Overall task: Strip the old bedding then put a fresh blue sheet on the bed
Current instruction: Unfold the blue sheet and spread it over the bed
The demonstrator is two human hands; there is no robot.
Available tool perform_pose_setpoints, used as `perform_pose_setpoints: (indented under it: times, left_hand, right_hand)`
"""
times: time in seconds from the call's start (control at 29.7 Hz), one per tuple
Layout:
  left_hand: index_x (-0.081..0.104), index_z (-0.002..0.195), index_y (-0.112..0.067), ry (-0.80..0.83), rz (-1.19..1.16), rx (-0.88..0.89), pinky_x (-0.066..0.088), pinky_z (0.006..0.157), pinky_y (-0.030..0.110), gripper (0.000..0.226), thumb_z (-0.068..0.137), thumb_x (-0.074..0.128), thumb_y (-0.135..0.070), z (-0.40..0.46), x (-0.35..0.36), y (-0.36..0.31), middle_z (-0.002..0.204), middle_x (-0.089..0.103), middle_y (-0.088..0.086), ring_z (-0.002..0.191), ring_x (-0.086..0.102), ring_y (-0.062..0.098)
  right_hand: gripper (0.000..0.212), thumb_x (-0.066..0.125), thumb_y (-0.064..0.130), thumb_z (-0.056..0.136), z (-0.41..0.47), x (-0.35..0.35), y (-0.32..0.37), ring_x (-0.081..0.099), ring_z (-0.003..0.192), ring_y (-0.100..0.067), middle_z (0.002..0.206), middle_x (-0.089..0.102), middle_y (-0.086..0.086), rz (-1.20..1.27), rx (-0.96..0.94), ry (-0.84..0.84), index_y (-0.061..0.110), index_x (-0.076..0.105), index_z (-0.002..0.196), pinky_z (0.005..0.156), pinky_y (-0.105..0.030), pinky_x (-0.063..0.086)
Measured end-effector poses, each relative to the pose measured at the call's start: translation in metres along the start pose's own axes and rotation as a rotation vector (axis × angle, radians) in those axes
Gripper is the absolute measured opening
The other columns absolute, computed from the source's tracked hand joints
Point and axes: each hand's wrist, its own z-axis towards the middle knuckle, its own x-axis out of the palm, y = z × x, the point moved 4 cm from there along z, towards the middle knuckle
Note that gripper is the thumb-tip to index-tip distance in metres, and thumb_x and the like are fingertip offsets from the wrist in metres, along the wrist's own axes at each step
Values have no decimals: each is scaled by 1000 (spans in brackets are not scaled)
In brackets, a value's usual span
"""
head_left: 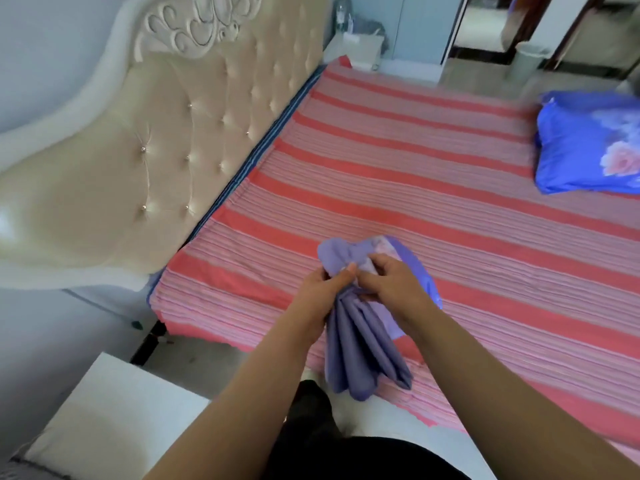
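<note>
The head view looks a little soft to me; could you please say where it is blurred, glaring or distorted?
Head view: motion blur smears the blue floral pillow and the far room; glare whitens the glossy cream tufted headboard at its left edge; wide-angle distortion bends the red striped bed cover; both hands stay fairly sharp.

A folded sheet (363,344) is held above the near edge of the bed (433,174), between both hands. The headboard (156,140) stands to the left; a pillow (588,143) lies at the far right.

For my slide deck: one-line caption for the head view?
Both hands grip a folded blue sheet above the striped bed.
</note>
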Motion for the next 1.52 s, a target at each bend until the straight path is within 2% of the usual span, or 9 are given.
perform_pose_setpoints:
  times: [0.2, 0.4, 0.51, 0.64, 0.88, 1.01, 1.15, 1.38, 1.52]
  left_hand:
    - [63, 107, 2, -113, 11, -35, 56, 69, 30, 31, 98, 50, -24, 70, 0, -20, 96, 69, 17, 87, 67, 29]
    - [62, 103, 1, -125, 84, -107, 57, 61, 26, 33, 98, 50, -30, 136, 4, -59, 88, 67, 15, 76, 64, 28]
    - [61, 106, 0, -119, 149, -137, 51, 54, 26, 34, 97, 52, -32, 158, 18, -72, 92, 64, 16, 72, 62, 23]
    - [62, 101, -6, -35, 250, -129, 51, 63, 29, 44, 96, 48, -47, 186, 32, -85, 94, 65, 10, 83, 63, 27]
    - [36, 137, -31, 751, 782, 107, 48, 93, 24, 73, 77, 76, -39, 184, 104, -108, 125, 51, -16, 111, 54, 4]
    - [62, 99, -19, 555, 997, 303, 49, 60, 22, 30, 74, 73, -33, 192, 109, -123, 85, 69, -4, 65, 59, -3]
    - [70, 92, -14, 354, 1082, 386, 41, 66, 25, 19, 85, 60, -29, 196, 117, -129, 85, 68, 2, 78, 58, 10]
    - [66, 72, -15, -54, 487, 228, 48, 63, 32, 11, 83, 63, -12, 202, 133, -133, 69, 66, 2, 70, 57, 16]
    - [67, 74, -12, -40, 313, 124, 51, 67, 38, 8, 82, 67, -9, 193, 171, -116, 69, 67, 9, 73, 61, 25]
  right_hand:
    - [23, 53, 31, 94, 40, -29, 13, 55, 72, -8, 87, 68, 1, 181, 57, -17, 18, 67, 106, 68, -18, 46]
    - [85, 80, 58, 57, 79, -43, 17, 51, 118, 0, 131, 49, 20, 8, 117, 133, 38, 41, 130, 95, -21, 43]
    - [76, 77, 34, 77, 86, -38, 26, 50, 118, 4, 128, 47, 28, -24, 131, 213, 44, 30, 135, 93, -16, 46]
    - [11, 62, 11, 89, 104, -58, 18, 60, 86, -17, 98, 68, -9, -234, 128, -275, 9, 63, 100, 68, -22, 47]
    - [10, 65, 13, 88, 120, -102, 27, 68, 70, -28, 77, 70, -14, 531, 196, -723, 5, 67, 84, 59, -30, 55]
    - [21, 69, 18, 85, 134, -133, 42, 66, 70, -25, 80, 69, -14, 652, 166, -766, 0, 66, 94, 63, -30, 55]
    - [16, 67, 24, 87, 138, -168, 55, 63, 73, -21, 77, 67, -7, 409, 66, -664, 9, 66, 82, 69, -31, 52]
    - [33, 60, 30, 89, 122, -308, 85, 52, 109, -33, 115, 55, -14, -715, 38, -828, 14, 55, 117, 86, -41, 41]
    - [54, 61, 44, 88, 116, -297, 95, 53, 115, -24, 123, 57, -9, -660, -69, -498, 8, 52, 126, 91, -30, 39]
